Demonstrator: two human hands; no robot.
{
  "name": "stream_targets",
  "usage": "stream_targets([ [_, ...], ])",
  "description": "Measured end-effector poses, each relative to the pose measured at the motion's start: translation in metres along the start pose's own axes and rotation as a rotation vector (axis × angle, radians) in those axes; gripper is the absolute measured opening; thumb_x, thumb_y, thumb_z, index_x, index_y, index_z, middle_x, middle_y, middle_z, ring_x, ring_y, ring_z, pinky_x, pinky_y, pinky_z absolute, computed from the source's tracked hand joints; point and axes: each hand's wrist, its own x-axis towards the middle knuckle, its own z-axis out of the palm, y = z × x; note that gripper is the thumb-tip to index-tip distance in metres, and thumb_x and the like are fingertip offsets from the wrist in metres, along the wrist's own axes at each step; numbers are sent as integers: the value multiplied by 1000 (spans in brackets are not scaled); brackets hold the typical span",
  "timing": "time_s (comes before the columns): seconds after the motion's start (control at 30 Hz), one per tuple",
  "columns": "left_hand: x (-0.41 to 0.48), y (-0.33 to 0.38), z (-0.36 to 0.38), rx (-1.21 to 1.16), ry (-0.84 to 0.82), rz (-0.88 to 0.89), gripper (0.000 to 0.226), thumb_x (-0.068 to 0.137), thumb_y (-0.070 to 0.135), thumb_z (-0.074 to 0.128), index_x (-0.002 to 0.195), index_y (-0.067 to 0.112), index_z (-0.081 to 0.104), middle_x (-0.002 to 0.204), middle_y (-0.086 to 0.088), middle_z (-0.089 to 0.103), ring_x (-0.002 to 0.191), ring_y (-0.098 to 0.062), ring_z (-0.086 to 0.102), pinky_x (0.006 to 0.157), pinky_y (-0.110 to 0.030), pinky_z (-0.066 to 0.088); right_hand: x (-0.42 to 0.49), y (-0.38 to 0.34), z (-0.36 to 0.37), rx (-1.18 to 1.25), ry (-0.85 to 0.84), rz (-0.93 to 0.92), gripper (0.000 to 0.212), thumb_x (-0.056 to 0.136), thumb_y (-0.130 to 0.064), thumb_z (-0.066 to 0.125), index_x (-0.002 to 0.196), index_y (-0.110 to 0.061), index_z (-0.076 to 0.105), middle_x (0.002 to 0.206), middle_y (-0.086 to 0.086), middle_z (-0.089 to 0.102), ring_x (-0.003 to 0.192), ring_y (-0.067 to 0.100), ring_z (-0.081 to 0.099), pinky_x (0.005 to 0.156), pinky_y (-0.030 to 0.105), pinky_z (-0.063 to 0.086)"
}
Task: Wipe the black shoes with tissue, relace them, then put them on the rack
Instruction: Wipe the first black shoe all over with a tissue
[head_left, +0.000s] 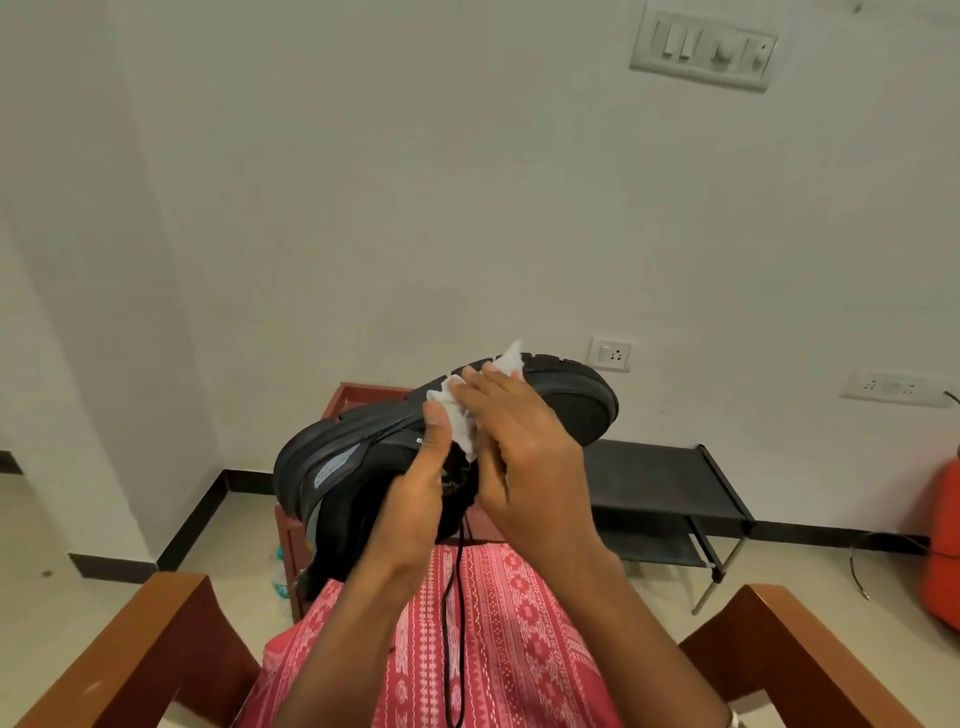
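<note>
A black shoe (332, 467) is held up on its side above my lap, sole facing away, toe toward the upper right. My left hand (415, 499) grips it from below at the opening, thumb pressed on its side. My right hand (524, 447) presses a crumpled white tissue (462, 415) against the shoe's side with fingers laid over it. A black lace (453, 623) hangs from the shoe down over my red patterned lap. The black shoe rack (670, 483) stands by the wall behind, right of the shoe.
A red-brown wooden table (358, 395) stands behind the shoe. Wooden chair arms (150, 639) flank my lap on both sides. A plastic bottle (280, 577) stands on the floor at left. An orange object (943, 540) sits at the far right, with a cable on the floor.
</note>
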Motion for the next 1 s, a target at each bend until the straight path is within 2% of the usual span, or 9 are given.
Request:
stream_targets([
  [0.1,2,-2,-1,72,47,-12,66,73,72,51,110,23,76,110,0,76,109,-15,69,106,-44,47,1,22,-6,-39,39,86,42,93,-12,48,131,-14,65,136,1,63,133,14,53,114,37,41],
  [0.2,4,-4,-1,115,88,-26,50,78,66,55,93,26,81,100,3,78,103,-12,71,106,-41,47,-4,45,-13,-61,150,348,38,95,-9,51,130,-16,66,130,2,67,123,17,61,102,44,51],
  [0.3,5,-8,1,124,120,-14,33,89,50,60,96,24,79,99,9,78,102,-5,70,107,-39,47,-6,45,-16,-44,186,499,35,99,-11,52,131,-16,65,128,4,69,118,23,65,99,46,54],
  [0.43,5,-12,6,156,112,15,23,95,38,60,105,25,76,104,10,77,106,-5,68,106,-39,48,-7,3,-4,-48,133,239,40,96,-15,45,131,-12,65,135,5,64,129,18,58,108,40,48],
  [0.57,4,-10,2,131,119,40,24,96,31,60,114,21,73,108,5,76,109,-10,68,103,-40,50,-14,0,1,30,35,17,49,92,-2,45,138,-11,59,144,3,57,141,13,45,119,33,34],
  [0.67,10,-13,-4,138,160,21,22,93,33,67,107,19,76,107,7,76,110,-11,67,105,-41,48,-15,35,-7,-22,95,161,52,90,-2,43,139,-13,59,141,2,59,135,13,51,115,32,40],
  [0.73,12,-16,-5,139,169,6,12,92,31,67,96,25,77,103,12,76,109,-8,67,99,-32,50,-15,54,-13,3,163,406,45,96,-8,45,137,-15,61,132,5,66,124,21,61,105,34,47],
  [0.8,11,-17,-3,144,159,1,10,92,30,67,88,29,76,98,15,76,106,-6,68,91,-25,51,-16,57,-13,9,200,520,41,99,-10,47,137,-15,61,127,9,69,118,27,65,100,38,51],
  [1.0,8,-19,-1,182,117,1,11,94,29,64,95,30,76,103,13,76,106,-6,68,102,-36,50,-20,3,4,-34,127,143,45,96,-10,45,139,-7,58,143,8,58,138,17,49,117,36,37],
])
